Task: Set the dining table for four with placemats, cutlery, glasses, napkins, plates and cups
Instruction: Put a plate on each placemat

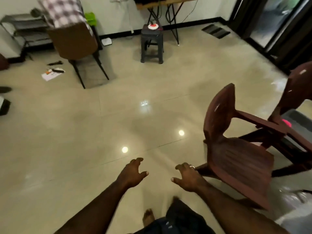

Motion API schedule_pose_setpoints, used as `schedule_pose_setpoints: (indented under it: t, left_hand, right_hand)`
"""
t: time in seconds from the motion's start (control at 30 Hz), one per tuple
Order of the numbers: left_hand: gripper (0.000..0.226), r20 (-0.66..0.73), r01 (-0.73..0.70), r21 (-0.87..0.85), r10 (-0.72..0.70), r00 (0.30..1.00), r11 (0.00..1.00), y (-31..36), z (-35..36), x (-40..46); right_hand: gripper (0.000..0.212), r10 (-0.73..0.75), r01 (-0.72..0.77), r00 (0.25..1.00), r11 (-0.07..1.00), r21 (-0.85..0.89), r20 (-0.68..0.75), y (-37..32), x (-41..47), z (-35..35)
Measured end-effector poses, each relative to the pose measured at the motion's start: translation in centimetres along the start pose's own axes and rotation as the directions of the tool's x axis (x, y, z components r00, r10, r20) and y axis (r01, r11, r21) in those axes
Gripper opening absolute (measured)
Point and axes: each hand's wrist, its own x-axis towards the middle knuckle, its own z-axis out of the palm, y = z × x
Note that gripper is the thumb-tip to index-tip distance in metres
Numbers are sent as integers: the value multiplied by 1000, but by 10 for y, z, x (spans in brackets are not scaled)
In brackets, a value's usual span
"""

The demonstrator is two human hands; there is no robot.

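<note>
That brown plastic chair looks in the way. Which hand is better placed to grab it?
The right hand: it hovers empty beside the brown plastic chair, near its front edge. The left hand, also empty, is farther off.

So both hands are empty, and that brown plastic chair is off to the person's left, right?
Not quite. Both the left hand and the right hand are indeed empty, fingers spread over the floor, but the brown plastic chair stands to the person's right, beside the right hand. The head view shows it.
</note>
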Motion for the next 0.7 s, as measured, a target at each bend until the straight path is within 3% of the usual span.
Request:
schedule_pose_setpoints:
  t: [0.2, 0.37, 0.57, 0.7]
  left_hand:
    - [71, 92, 10, 7, -11, 996, 1000, 6, -42, 84]
    - [66, 3, 87, 55, -87, 996, 995, 29, -123, 179]
    - [61, -83, 21, 27, -19, 996, 999, 109, -210, 306]
    - [60, -1, -48, 47, 49, 999, 998, 159, -235, 402]
  right_hand:
    - [61, -32, 29, 999, 998, 58, 44, -12, 101, -39]
    - [67, -83, 74, 992, 993, 94, 95, -18, 196, -107]
    - [65, -99, 98, 995, 994, 54, 21, -14, 293, -239]
    - [58, -41, 54, 994, 990, 130, -96, 15, 357, -311]
